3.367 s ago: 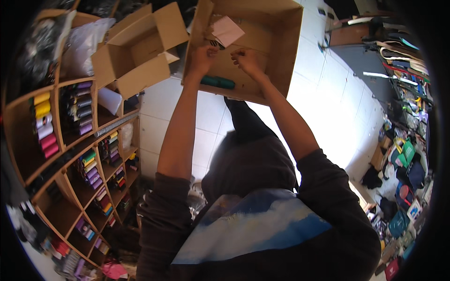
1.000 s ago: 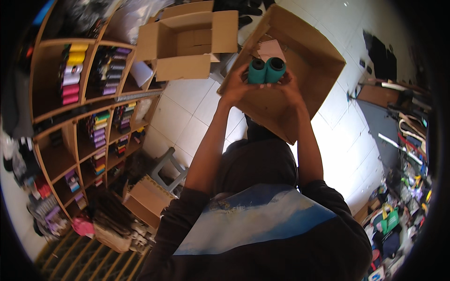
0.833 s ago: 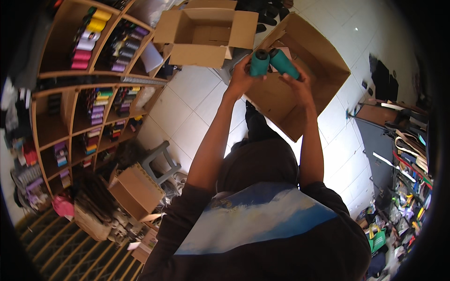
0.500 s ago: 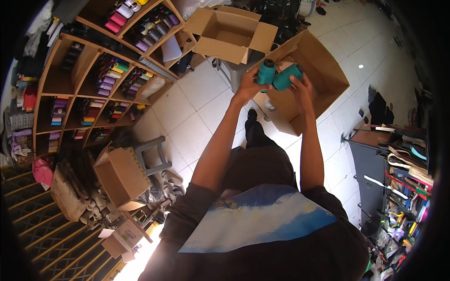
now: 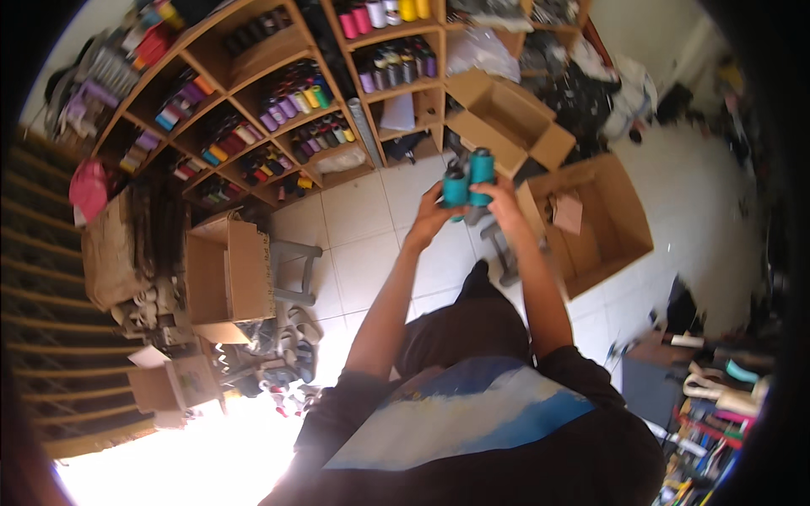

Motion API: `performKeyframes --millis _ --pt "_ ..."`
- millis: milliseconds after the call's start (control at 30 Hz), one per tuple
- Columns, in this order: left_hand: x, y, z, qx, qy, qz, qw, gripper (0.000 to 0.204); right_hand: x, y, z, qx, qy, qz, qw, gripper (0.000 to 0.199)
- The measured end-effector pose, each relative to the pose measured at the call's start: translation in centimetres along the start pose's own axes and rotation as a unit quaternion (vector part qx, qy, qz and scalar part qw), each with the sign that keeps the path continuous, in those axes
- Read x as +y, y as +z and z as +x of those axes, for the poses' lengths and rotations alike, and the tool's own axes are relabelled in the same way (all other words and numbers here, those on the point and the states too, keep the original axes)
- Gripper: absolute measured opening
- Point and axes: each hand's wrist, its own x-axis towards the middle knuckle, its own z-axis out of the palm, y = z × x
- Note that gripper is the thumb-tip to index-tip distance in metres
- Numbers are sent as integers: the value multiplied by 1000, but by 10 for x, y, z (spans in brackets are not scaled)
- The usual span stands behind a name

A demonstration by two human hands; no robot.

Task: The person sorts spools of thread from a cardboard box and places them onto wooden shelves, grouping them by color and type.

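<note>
My left hand (image 5: 429,221) is closed around a teal thread spool (image 5: 456,187) with a dark top. A second teal spool (image 5: 482,167) stands upright right beside it, gripped by my right hand (image 5: 504,202). The two spools are close together, seemingly touching, in front of me above the tiled floor. A bit of teal shows below the left spool; what it belongs to is hidden by my fingers. To the right of my right hand is a large open cardboard box (image 5: 629,221) with a loose piece of pinkish-brown card (image 5: 567,212) inside.
A wooden shelf unit (image 5: 337,100) full of colourful thread spools lines the far left. An open carton (image 5: 548,150) sits beyond my hands, a grey stool (image 5: 297,274) and another carton (image 5: 253,274) to the left. Shoes (image 5: 299,337) lie near them; a cluttered rack (image 5: 726,396) stands at right.
My view has turned left toward the shelves. Both hands have moved the spools away from over the large box, leftward over the floor, and the spools now stand upright and closer together.
</note>
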Motion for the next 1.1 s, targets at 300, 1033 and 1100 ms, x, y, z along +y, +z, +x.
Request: performKeyframes --millis 300,1033,1100 --pt "-17 -146 -119 211 24 -6 977 59 5 221 86 -89 28 -124 988 61" --pt "122 -508 102 311 168 18 935 49 40 533 422 -134 -126 -167 969 55" --pt "131 -522 120 291 149 16 945 50 45 546 459 -122 -71 -182 973 52"
